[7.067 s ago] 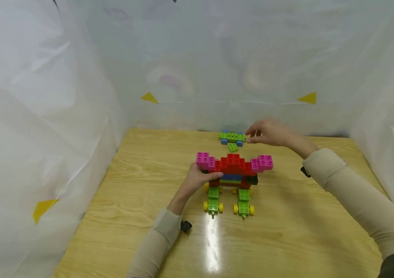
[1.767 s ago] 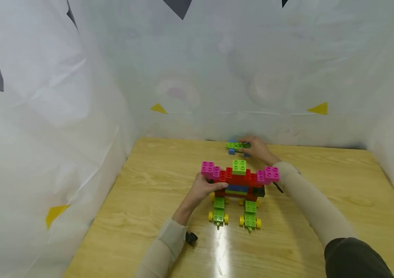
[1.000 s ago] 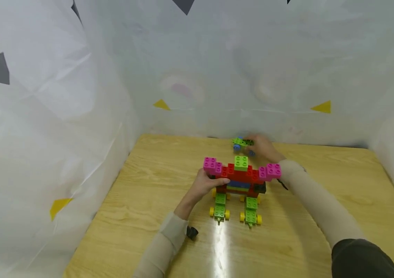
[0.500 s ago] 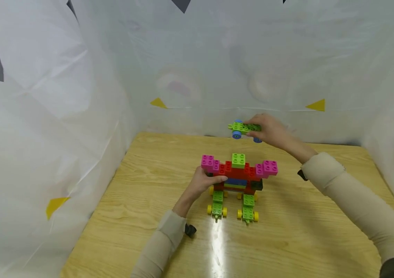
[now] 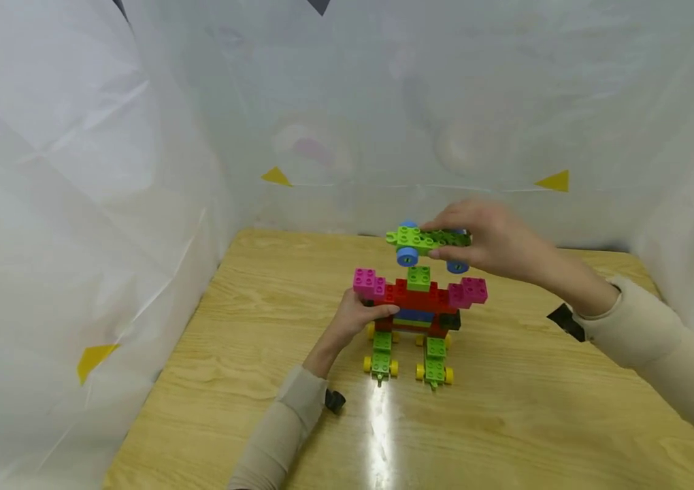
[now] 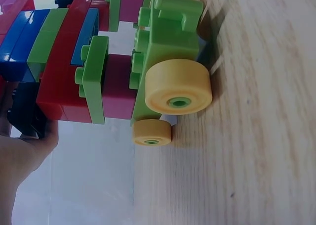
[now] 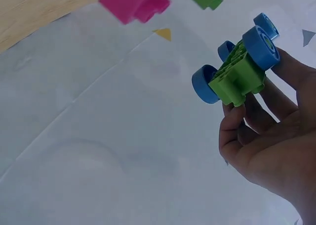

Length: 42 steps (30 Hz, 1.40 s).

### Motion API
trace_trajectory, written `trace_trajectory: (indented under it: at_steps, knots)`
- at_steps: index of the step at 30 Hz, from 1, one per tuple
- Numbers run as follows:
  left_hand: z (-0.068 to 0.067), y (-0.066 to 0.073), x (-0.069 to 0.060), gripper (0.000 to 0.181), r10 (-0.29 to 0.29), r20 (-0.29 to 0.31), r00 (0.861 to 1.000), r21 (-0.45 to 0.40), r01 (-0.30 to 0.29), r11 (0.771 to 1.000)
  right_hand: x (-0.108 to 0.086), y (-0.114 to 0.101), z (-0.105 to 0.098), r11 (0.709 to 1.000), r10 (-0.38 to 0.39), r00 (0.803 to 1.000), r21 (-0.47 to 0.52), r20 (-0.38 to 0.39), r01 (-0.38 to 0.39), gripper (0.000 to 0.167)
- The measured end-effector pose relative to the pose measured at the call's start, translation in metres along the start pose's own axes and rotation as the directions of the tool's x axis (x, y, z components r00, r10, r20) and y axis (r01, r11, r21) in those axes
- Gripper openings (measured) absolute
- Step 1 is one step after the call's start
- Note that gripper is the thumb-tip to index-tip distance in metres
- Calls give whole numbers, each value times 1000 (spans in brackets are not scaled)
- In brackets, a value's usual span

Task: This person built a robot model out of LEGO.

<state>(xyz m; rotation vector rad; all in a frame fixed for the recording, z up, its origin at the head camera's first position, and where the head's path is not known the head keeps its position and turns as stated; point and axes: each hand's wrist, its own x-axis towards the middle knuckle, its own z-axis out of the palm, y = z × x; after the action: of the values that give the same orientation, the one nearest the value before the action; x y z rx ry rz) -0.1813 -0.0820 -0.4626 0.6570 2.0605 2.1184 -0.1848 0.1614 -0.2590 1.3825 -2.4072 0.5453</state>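
Observation:
A figure built of toy bricks (image 5: 417,298) stands on the table, red in the middle, with pink bricks at both sides and a lime brick (image 5: 418,278) on top. Its feet are two green wheeled bases (image 5: 382,364) with yellow wheels. My left hand (image 5: 352,316) holds the figure's left side, thumb in front; the left wrist view shows that hand at a black brick (image 6: 27,109). Above and behind the lime brick, my right hand (image 5: 494,235) pinches a lime car base (image 5: 408,237) with blue wheels (image 7: 205,84), apart from the figure.
The wooden table (image 5: 249,306) meets a white sheet wall (image 5: 347,116) at its back edge, and similar sheets rise at both sides. Yellow tape triangles (image 5: 552,181) mark the sheets. A small black device (image 5: 335,401) sits at the left wrist.
A lime brick from the table now sits on the figure's top. My right hand has lifted the car base off the back of the table and brought it nearer. The left hand keeps its hold.

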Motion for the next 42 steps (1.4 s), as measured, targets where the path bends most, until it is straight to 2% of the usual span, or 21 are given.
trace_trajectory:
  at_steps: [4, 13, 19, 22, 29, 42]
  knots:
    - [1, 1, 0, 43, -8, 9, 1000, -19, 8, 1000, 0, -11, 3, 1000, -18, 999, 1, 32, 18, 40]
    - [0, 0, 3, 51, -17, 15, 1000, -6, 17, 1000, 2, -12, 16, 995, 94, 985, 21, 145, -98, 40]
    - [1, -1, 6, 50, -31, 18, 999, -6, 31, 1000, 3, -11, 23, 992, 121, 977, 25, 176, -127, 38]
    - [2, 0, 5, 48, -30, 24, 999, -10, 30, 1000, 2, -11, 25, 992, 121, 976, 12, 179, -126, 38]
    - [6, 22, -1, 51, -5, 46, 999, -21, 6, 1000, 2, -14, 19, 995, 96, 970, 14, 225, -101, 33]
    - [5, 28, -3, 51, -28, 35, 999, -23, 29, 999, 12, -15, 14, 993, 86, 956, 51, 282, -105, 29]
